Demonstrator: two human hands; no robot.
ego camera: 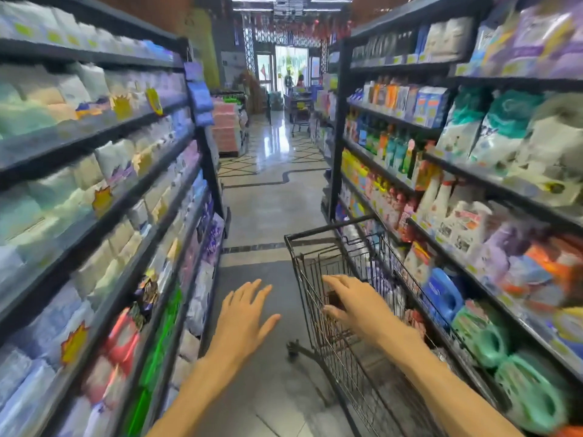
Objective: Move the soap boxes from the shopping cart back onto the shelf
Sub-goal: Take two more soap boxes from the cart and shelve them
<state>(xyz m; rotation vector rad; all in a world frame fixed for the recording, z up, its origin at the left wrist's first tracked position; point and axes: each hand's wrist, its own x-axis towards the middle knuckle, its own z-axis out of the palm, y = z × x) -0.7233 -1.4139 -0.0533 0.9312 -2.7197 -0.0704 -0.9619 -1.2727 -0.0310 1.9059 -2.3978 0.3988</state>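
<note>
My left hand (243,316) hangs over the aisle floor (271,200), fingers (252,288) straight and fanned apart, thumb out to the right; it holds nothing and touches nothing. My right hand (356,304) reaches over the near left wall of the shopping cart (315,247), fingers extended forward and slightly spread, thumb dropped below; palm faces down, nothing gripped; whether the thumb touches the wire I cannot tell. A small dark reddish box (333,299) shows just under the right hand, inside the cart basket, between index finger and thumb; it may be a soap box, too blurred to confirm; contact with it not resolvable. Rest of the cart contents hidden by my forearm and the wire mesh; a purple-white patch shows through the far wall, unidentified. Cart stands just beside the right-hand shelf (473,171), which carries bottles, jugs and bagged goods; left-hand shelf (94,190) heavily motion-blurred, packages unreadable. Both forearms cut off at the bottom edge; cart's near end also cut off.
</note>
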